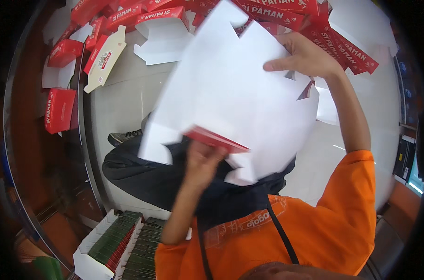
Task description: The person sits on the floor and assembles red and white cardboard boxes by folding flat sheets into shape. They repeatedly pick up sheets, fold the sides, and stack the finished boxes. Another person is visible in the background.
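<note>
A large unfolded cardboard box blank [240,88], white on the side that shows and red on its other face, is held tilted above my lap. My left hand [203,161] is closed on its near edge, pinching a turned-up red flap [216,138]. At the blank's far right edge my right hand [307,55] grips the board, thumb on the white face and the other fingers mostly hidden behind it. Slots and rounded tabs are cut along its edges. The sheet looks slightly blurred.
Red boxes [60,109] and a cream-and-red box panel [104,60] lie at the left. More red cardboard pieces [345,44] are piled at the far side on the tiled floor [128,102]. Near left, white trays [92,266] hold rows of dark green packets [116,233].
</note>
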The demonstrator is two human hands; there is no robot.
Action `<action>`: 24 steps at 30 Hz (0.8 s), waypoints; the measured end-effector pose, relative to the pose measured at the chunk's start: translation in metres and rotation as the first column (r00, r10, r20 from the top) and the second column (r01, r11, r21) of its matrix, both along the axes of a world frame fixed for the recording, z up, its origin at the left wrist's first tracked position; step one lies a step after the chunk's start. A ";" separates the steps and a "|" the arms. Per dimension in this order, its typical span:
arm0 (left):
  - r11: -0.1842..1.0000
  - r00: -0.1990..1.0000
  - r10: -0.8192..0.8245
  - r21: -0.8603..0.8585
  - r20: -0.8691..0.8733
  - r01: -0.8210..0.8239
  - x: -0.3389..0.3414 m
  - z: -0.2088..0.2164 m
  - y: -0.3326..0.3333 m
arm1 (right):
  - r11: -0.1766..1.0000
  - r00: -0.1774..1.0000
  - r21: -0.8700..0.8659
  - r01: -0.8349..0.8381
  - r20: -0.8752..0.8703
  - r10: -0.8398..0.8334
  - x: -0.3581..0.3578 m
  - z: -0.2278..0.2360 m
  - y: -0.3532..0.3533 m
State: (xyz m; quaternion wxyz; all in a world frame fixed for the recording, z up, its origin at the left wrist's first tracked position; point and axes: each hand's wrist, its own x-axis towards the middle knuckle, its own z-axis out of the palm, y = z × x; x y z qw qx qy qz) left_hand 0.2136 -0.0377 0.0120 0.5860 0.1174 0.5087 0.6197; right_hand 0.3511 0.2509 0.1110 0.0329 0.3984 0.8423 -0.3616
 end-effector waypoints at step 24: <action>0.986 0.843 -0.057 0.101 -0.535 0.131 -0.052 -0.026 0.112 | 0.967 0.959 0.054 -0.251 0.152 0.240 -0.022 -0.034 -0.038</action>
